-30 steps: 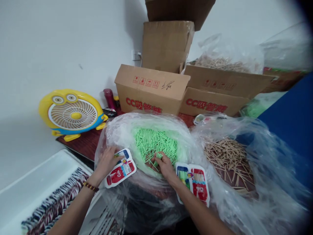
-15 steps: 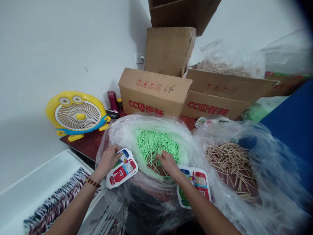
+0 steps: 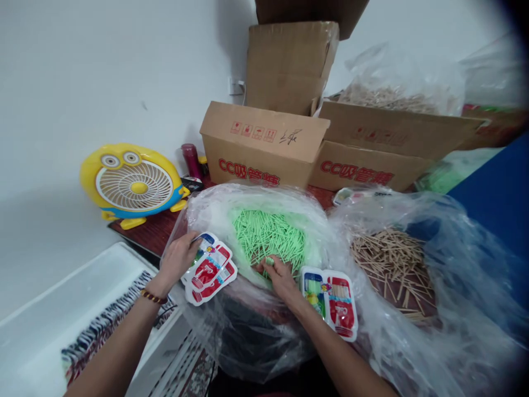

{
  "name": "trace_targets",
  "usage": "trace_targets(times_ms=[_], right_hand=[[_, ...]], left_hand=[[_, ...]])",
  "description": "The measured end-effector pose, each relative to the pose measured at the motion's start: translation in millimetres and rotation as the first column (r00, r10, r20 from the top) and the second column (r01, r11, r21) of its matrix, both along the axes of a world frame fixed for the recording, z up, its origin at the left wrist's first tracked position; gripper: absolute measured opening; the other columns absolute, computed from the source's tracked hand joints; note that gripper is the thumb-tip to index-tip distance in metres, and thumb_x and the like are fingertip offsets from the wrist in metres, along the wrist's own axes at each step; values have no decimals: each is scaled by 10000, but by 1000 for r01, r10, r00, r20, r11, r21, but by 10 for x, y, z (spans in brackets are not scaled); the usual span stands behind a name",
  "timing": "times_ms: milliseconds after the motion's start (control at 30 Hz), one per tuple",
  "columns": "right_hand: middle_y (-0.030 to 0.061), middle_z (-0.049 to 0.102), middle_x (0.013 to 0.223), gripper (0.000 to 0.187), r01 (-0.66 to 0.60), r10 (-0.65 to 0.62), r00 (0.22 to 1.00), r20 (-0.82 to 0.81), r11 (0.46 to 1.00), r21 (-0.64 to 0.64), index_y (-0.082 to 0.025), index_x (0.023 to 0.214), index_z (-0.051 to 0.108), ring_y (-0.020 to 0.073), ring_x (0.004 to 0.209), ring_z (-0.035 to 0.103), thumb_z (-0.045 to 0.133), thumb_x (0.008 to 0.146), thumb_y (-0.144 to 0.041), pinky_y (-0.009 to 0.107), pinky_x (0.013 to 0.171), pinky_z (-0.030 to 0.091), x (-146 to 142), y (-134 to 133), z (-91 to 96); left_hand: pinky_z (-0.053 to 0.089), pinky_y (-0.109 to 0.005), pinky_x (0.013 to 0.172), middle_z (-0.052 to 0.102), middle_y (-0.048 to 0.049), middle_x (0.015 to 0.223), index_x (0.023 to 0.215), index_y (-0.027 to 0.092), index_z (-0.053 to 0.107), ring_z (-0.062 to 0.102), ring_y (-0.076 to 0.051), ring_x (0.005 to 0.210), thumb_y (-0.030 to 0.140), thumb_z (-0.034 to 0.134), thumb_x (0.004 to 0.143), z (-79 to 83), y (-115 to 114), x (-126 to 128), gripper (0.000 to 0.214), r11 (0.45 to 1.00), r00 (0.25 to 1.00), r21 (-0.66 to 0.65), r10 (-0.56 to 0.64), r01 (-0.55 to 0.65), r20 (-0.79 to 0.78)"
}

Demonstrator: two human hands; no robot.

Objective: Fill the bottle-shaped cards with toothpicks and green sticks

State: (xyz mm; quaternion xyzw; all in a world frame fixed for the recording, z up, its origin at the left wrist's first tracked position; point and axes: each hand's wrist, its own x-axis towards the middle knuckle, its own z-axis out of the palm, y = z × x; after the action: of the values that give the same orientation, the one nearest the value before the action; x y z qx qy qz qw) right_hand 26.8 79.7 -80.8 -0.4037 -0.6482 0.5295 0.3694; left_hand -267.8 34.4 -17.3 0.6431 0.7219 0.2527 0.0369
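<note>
My left hand (image 3: 178,260) grips bottle-shaped candy packets (image 3: 212,268) printed "Cola" at their upper left edge; at least two overlap in a fan. To its right, a clear plastic bag (image 3: 206,204) lies open around a heap of thin green candy straws (image 3: 268,237). At the heap's near edge my right hand (image 3: 281,278) is closed, thumb and fingers pinched on a small bunch of green straws whose ends show. Beside my right wrist lies another pair-shaped packet (image 3: 328,302), green on the left and red cola on the right, with straws showing through its windows.
A second bag (image 3: 463,237) holds brown straws (image 3: 388,259) on the right. Cardboard boxes (image 3: 260,143) stand behind. A yellow fan (image 3: 138,187) and a dark red flask (image 3: 190,160) are at the back left. A white foam box (image 3: 95,292) with striped packets sits at lower left.
The packets by my left hand now show as two fanned ones instead of one. My right hand stays at the green straws, its forearm now off the right packet. The view has tilted slightly down.
</note>
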Motion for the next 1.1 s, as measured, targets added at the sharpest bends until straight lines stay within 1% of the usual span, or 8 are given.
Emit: trace_targets(times_ms=[167,300,400,467,567,700,867,1100], right_hand=[[8,675,765,221,128,-199,948,-247,953,-275,-209,845,576,181,725,637,586,798,-424,345,740,504,1,65,138],[18,689,758,293,66,-393,756,-524,841,-536,-210,864,558,200,708,667,733,675,-352,356,670,544,57,127,355],[32,697,762,286,8,-421,701,-576,812,-584,-203,836,562,216,748,681,758,651,-302,358,671,553,131,136,488],[28,695,776,283,-1,-415,708,-571,808,-589,-204,841,560,211,754,681,753,658,-302,351,671,550,197,114,552],[11,680,770,272,23,-302,814,-496,870,-492,-207,863,561,191,717,667,712,706,-369,328,663,530,344,37,657],[13,664,785,204,-58,42,989,-139,992,-115,-201,851,579,176,766,632,556,853,-404,301,725,482,619,-111,837],[13,635,810,163,-212,157,947,281,962,175,-223,854,546,170,738,576,431,932,-310,274,669,414,831,-256,873],[35,642,896,140,-233,146,929,340,945,231,-231,953,543,191,809,587,405,928,-236,279,693,401,901,-339,792]], left_hand=[[440,-229,614,629,2,749,881,188,614,562,-152,654,456,519,852,361,-100,103,285,990,943,122,28,-72,330],[462,-217,506,653,16,711,885,184,621,580,-146,567,479,678,729,624,-188,256,339,990,685,60,42,-125,727],[491,-243,505,688,13,690,828,194,629,613,-161,538,444,750,660,619,-246,501,325,995,521,-72,94,-62,849],[494,-257,509,693,7,677,793,195,628,621,-169,540,429,750,666,512,-285,744,292,985,465,-166,126,45,876],[444,-229,493,629,19,597,668,179,606,568,-140,519,416,732,688,298,-326,1156,269,964,494,-203,93,173,865],[379,-209,484,543,44,545,614,174,579,486,-108,500,390,701,726,117,-331,1583,271,936,491,-198,32,291,871],[411,-237,548,593,25,623,704,173,613,525,-129,554,407,669,760,22,-278,1810,246,893,433,-207,15,400,901],[356,-234,534,545,23,606,665,180,590,475,-134,572,441,604,808,32,-293,1953,298,895,597,-194,-96,402,797]])
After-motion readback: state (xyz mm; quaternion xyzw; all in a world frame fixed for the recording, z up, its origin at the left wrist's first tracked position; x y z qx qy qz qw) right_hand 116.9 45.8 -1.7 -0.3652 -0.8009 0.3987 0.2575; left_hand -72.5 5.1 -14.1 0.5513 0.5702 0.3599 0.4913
